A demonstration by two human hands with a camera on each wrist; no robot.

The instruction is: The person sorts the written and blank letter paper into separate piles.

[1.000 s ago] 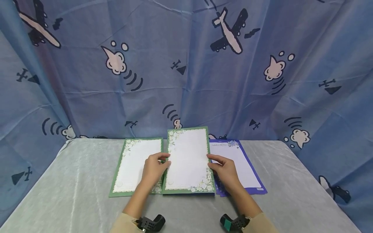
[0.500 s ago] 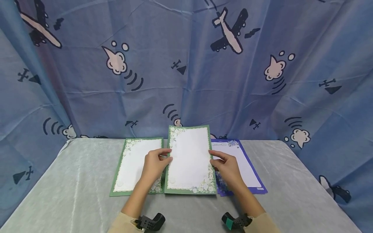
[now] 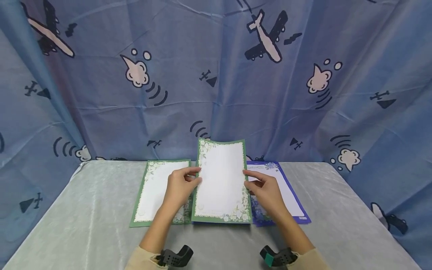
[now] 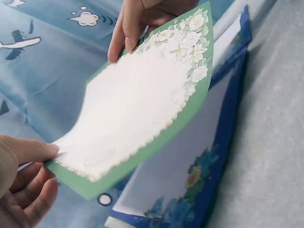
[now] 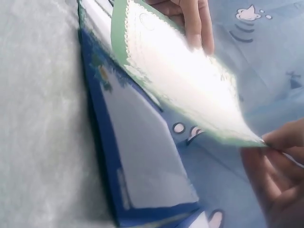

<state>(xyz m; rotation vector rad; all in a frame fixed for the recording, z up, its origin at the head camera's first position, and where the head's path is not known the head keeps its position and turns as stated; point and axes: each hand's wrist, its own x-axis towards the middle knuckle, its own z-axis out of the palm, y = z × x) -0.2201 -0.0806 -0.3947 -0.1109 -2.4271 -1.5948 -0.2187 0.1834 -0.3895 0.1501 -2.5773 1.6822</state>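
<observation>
1. Pinches the left long edge of the raised sheet [image 3: 222, 182] with the left hand [image 3: 179, 187], thumb and fingertips drawn together on the green border.
2. Pinches the opposite long edge likewise with the right hand [image 3: 264, 187], tips closed on the paper, at about the same height.
3. Holds the raised sheet between both hands, above the table [image 3: 84, 217], white flower-edged face toward the head camera, top edge in front of the curtain [image 3: 182, 123].
4. Bends the paper into a visible curve, as seen from both wrists.
5. Beneath it, apart in the left wrist view: a blue-bordered sheet [image 4: 175, 142] with blue flowers, reduced to a thin strip in the head view.
6. To the left, on the table: a second green-bordered sheet [image 3: 153, 191], partly hidden by the left hand and forearm.
7. To the right, on the table: purple-bordered paper [image 3: 288, 191], partly behind the right hand.
8. Wears beige sleeves [image 3: 141, 259] and, at each wrist, a black device [image 3: 177, 258].
9. Behind everything: blue cloth printed with planes and clouds.
</observation>
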